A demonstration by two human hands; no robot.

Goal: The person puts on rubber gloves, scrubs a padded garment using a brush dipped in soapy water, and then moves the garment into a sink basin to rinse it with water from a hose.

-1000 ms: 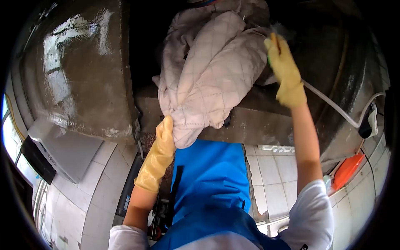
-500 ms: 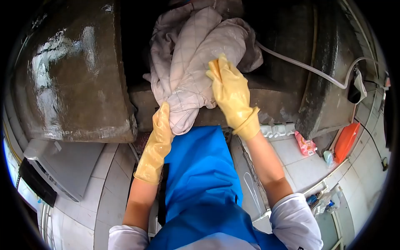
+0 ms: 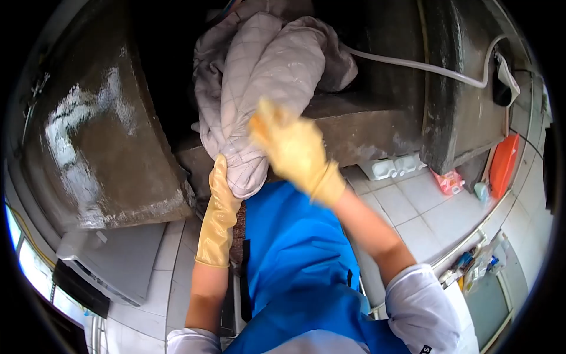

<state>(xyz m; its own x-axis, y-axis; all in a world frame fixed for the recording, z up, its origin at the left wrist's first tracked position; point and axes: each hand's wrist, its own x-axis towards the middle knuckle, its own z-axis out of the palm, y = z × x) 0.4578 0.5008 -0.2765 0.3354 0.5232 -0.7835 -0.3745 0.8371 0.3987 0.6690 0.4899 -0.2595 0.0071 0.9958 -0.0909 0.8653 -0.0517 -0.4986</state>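
Observation:
A wet, pinkish-grey quilted cloth [image 3: 277,65] lies bunched over the edge of a dark concrete basin [image 3: 365,127], its near end hanging down over the front. My left hand [image 3: 219,189], in a yellow rubber glove, grips that near end. Above the lower part of the cloth is my right hand [image 3: 292,141], also in a yellow glove and blurred by motion. Its fingers are closed round something orange-yellow, like a brush or a block, mostly hidden by the glove.
At the left stands a wet concrete slab [image 3: 100,141], with a grey appliance [image 3: 118,259] below. A clear hose [image 3: 418,64] runs to the right. White trays [image 3: 392,167], a pink packet [image 3: 449,182] and an orange dustpan-like object [image 3: 504,166] are at the right.
My right hand has come from the upper right of the cloth down and left to its lower part. My left hand keeps its grip on the near end. The view has shifted slightly.

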